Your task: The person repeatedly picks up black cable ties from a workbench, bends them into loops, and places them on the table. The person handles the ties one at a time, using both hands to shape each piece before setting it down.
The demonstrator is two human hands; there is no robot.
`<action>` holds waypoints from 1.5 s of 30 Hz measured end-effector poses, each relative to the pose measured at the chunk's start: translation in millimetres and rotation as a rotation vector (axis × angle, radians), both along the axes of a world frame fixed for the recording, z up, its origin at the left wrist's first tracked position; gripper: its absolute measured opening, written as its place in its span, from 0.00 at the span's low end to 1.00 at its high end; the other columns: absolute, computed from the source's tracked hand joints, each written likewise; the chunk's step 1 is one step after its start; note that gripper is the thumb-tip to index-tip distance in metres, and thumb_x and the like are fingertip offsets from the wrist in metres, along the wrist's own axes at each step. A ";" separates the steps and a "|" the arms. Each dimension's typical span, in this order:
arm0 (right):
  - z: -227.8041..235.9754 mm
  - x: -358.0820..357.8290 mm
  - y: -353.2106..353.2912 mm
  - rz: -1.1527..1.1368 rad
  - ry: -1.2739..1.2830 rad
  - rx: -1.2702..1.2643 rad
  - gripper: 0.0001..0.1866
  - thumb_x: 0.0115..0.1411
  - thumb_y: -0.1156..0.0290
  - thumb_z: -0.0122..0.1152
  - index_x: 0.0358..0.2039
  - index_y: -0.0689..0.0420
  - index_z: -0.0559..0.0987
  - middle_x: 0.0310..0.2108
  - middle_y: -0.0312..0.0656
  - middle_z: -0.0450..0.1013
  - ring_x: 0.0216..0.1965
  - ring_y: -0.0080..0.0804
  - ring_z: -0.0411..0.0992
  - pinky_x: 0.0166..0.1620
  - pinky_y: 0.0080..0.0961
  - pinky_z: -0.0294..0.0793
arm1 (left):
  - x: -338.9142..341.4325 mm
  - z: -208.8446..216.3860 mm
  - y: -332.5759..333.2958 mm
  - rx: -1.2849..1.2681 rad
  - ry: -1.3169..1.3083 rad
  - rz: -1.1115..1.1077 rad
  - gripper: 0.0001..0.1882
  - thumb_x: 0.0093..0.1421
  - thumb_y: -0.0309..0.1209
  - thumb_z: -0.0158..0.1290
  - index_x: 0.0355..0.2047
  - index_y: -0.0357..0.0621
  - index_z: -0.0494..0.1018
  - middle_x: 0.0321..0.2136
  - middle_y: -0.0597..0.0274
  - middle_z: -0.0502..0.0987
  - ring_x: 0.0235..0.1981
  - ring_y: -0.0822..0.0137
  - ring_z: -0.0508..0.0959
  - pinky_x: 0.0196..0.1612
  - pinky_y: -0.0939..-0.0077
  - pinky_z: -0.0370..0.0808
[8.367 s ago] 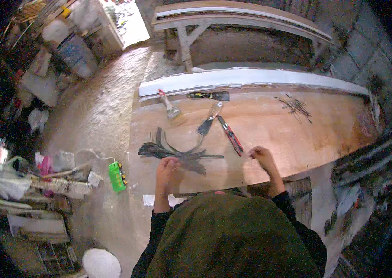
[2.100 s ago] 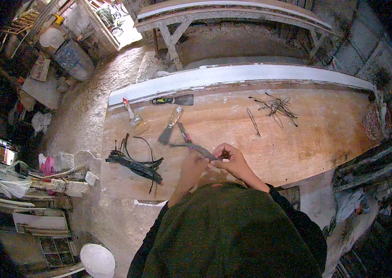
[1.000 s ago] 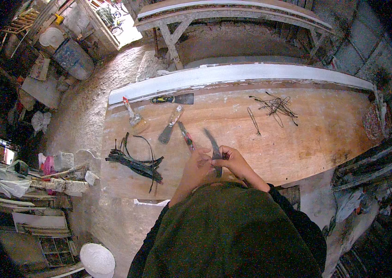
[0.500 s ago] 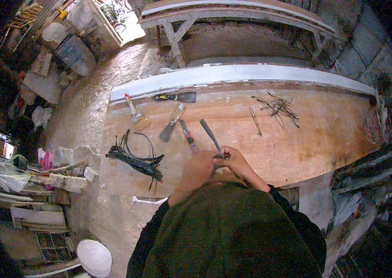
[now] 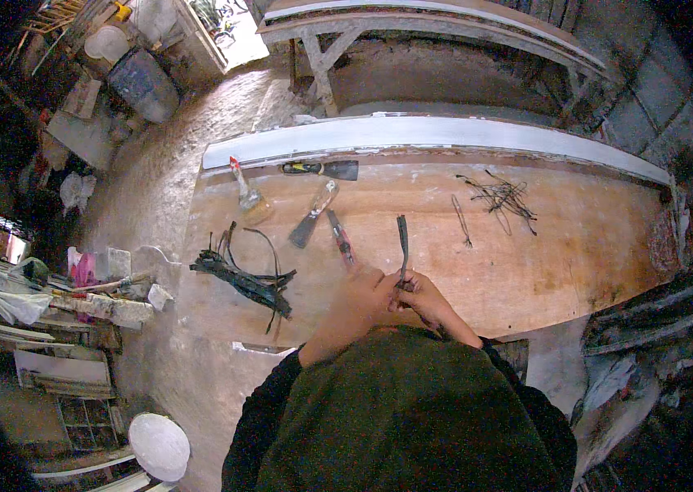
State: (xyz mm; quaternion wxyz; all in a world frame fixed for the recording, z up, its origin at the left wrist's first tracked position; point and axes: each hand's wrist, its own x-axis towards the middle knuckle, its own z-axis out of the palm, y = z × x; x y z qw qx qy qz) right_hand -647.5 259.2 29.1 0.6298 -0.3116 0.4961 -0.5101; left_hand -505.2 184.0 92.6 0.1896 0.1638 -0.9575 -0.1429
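A dark, narrow flexible strip (image 5: pixel 402 238) stands up from between my two hands, above the near edge of the wooden board. My right hand (image 5: pixel 426 301) is closed, pinching the strip's lower part. Against it, my left hand (image 5: pixel 360 297) is curled in at the same spot, its outline smeared by motion. The strip's lower end is hidden by my fingers. On the board to the left lies a bundle of similar black strips (image 5: pixel 241 283). A red-and-black utility knife (image 5: pixel 341 238) lies just beyond my left hand.
Past the knife lie a putty knife (image 5: pixel 314 215), a second scraper (image 5: pixel 322 170) and a paintbrush (image 5: pixel 248 199). Thin dark ties (image 5: pixel 504 199) are tangled on the board's (image 5: pixel 560 254) right side. A long white plank (image 5: pixel 437 133) edges its far side; a white bucket (image 5: pixel 159 447) stands lower left.
The strip's free end has swung from leaning left to nearly upright. My hands have shifted slightly to the right, staying together. The view has shifted a little; the tools lie as before.
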 end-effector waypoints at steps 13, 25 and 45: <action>7.1 0.4 -2.3 -0.091 0.079 -0.093 0.06 0.46 0.79 0.57 0.25 0.59 0.71 0.23 0.33 0.68 0.26 0.20 0.66 0.31 0.16 0.65 | 12.6 -27.8 -11.7 0.909 0.255 0.324 0.14 0.52 0.29 0.49 0.38 0.37 0.67 0.29 0.60 0.73 0.31 0.67 0.72 0.37 0.75 0.69; 43.9 13.1 -1.6 -0.072 0.833 -0.231 0.06 0.46 0.70 0.59 0.26 0.57 0.74 0.23 0.42 0.70 0.24 0.34 0.69 0.28 0.26 0.68 | 14.1 -20.1 -7.7 1.335 0.151 0.322 0.09 0.51 0.25 0.49 0.33 0.35 0.69 0.29 0.59 0.73 0.30 0.70 0.72 0.35 0.78 0.69; 22.0 7.6 -3.4 -0.035 0.211 -0.228 0.06 0.49 0.79 0.55 0.30 0.61 0.71 0.25 0.34 0.68 0.27 0.18 0.64 0.32 0.14 0.64 | 7.4 -41.6 -1.5 1.449 0.489 0.421 0.12 0.47 0.20 0.49 0.34 0.37 0.66 0.30 0.61 0.71 0.33 0.69 0.71 0.39 0.76 0.67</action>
